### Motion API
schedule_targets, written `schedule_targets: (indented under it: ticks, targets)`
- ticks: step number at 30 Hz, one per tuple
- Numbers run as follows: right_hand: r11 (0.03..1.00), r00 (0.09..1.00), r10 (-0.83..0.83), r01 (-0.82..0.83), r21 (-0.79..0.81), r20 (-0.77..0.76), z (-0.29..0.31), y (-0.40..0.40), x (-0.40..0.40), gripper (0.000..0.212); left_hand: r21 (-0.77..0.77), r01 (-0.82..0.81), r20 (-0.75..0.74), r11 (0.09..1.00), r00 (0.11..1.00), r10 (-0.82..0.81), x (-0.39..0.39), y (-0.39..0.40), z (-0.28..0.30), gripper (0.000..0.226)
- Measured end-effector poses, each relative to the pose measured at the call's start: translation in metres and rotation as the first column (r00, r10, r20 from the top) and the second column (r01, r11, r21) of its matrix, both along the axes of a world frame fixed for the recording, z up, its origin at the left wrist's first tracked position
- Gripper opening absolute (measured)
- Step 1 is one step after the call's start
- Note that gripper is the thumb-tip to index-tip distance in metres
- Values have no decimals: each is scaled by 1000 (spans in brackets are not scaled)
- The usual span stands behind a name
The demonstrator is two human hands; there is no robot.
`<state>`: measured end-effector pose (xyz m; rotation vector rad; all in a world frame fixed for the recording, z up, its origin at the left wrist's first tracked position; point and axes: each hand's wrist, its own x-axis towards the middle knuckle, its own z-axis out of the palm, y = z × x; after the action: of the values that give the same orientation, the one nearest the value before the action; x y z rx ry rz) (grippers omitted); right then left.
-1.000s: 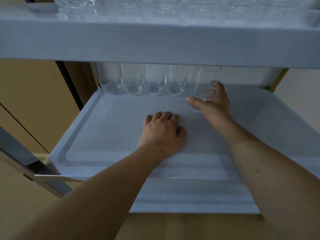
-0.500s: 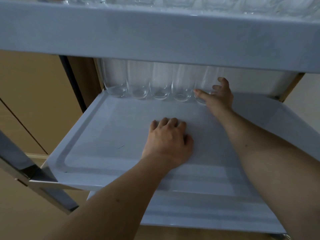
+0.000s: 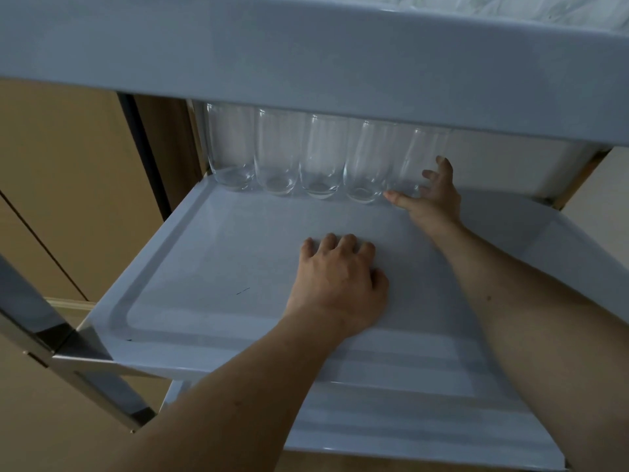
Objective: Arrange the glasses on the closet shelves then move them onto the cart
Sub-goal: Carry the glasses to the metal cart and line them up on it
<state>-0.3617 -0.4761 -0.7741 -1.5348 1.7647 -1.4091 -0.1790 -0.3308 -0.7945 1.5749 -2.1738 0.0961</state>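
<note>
Five clear tall glasses stand in a row (image 3: 320,158) along the back wall of the cart's middle tray (image 3: 204,267). The rightmost glass (image 3: 417,155) stands upright beside its neighbour. My right hand (image 3: 432,202) is at its base, thumb stretched in front of the foot, fingers spread loosely to its right, not closed around it. My left hand (image 3: 337,284) rests on the tray floor in the middle with fingers bent and holds nothing. The glasses' rims are hidden behind the upper tray.
The upper tray (image 3: 306,63) overhangs closely and carries several more glasses (image 3: 510,8). A lower tray (image 3: 408,420) shows beneath my arms. The cart's metal post (image 3: 51,335) stands at the left, with wooden panels (image 3: 68,165) behind. The tray floor to the right of the row is bare.
My right hand carried the fifth glass back to the row, set it down beside the others, and its fingers have loosened from it. My left hand stayed on the tray.
</note>
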Motion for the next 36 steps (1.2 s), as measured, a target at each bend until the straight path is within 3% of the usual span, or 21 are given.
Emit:
schedule_targets:
  ticks: [12,19,23,28,36]
  targets:
    - [992,996,-62,69,102,-67,4,3,5,129,14,2,-23,1000,1000,-2,1,0,-1,38]
    - [980,982,-66,97,172,-177,10,32,3,126,39,-8,-4,999,1000,8,3,-2,0,42]
    - [975,945,8,65,213,-327,9,70,-5,118,86,-13,18,996,1000,12,0,2,5,43]
    - [966,856,151,-21,258,-495,14,123,-16,93,122,-35,54,992,998,29,-2,7,13,34]
    - [914,806,269,-41,403,-527,26,200,-28,78,255,-62,167,965,986,19,-6,10,32,42]
